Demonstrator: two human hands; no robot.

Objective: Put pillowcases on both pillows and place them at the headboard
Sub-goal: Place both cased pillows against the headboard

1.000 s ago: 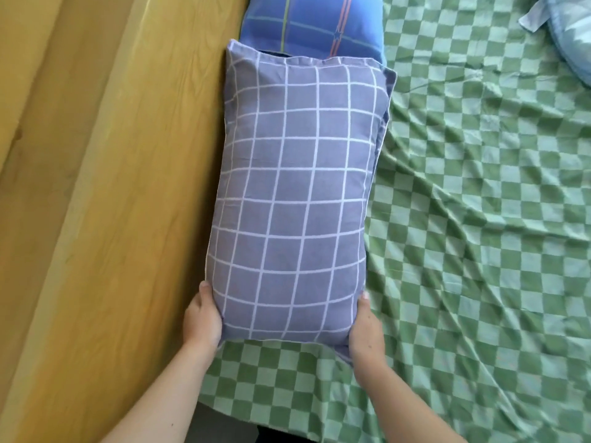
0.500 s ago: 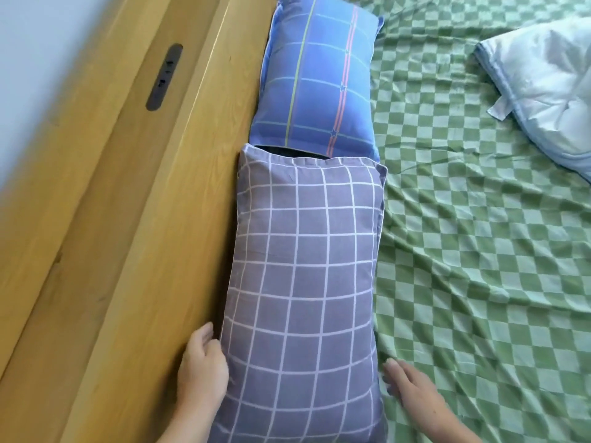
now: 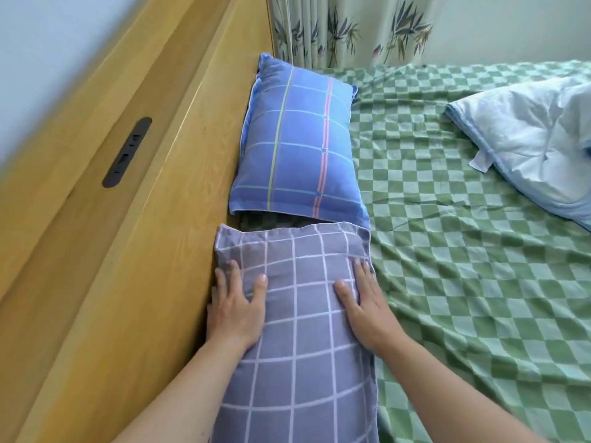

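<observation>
Wooden headboard along bed's left edge. Grey grid pillow lies against it, soft cotton, near end cut off by frame. Left hand and right hand both flat on top, fingers straight, gripping nothing. Blue striped pillow just beyond. Crumpled white quilt at right edge, partly cropped.

No legible text, label, brand or number observed. The dark panel set in the headboard bears small pale marks, too blurred to read.
</observation>
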